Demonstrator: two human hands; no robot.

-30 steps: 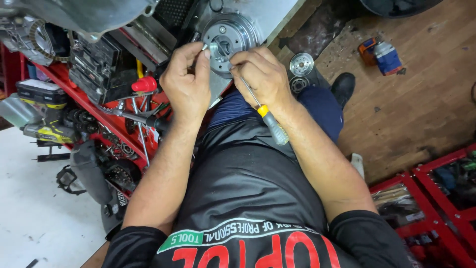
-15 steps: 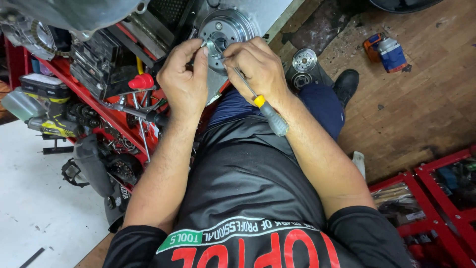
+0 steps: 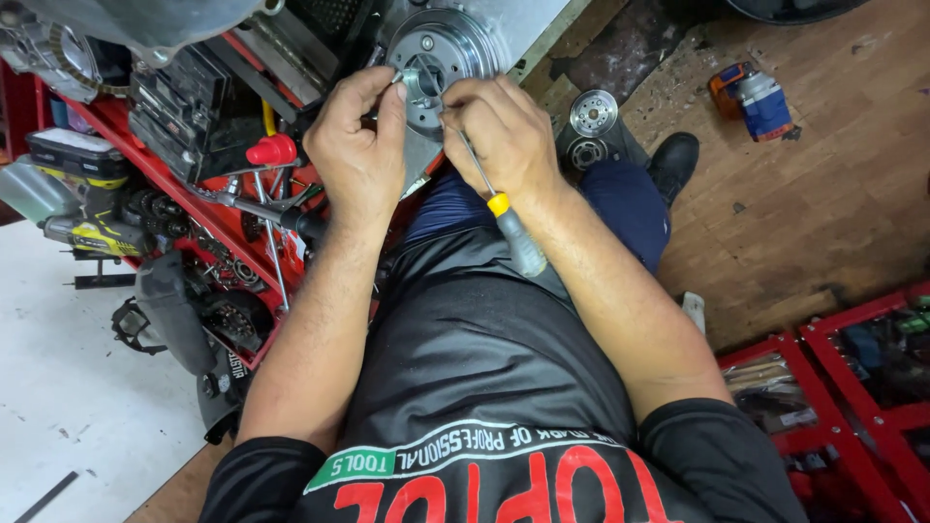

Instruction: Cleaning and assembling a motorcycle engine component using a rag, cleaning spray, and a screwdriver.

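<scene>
Both hands work close together at the round metal clutch hub (image 3: 441, 58) on the engine, up by the red bench (image 3: 184, 208). The left hand (image 3: 360, 150) pinches a small metal part (image 3: 407, 77) against the hub's centre; the right hand (image 3: 504, 136) is clamped on a screwdriver (image 3: 509, 228), its grey-and-yellow handle trailing back over the wrist

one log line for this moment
left hand: pinches small metal part | right hand: holds screwdriver | both at round metal hub
</scene>
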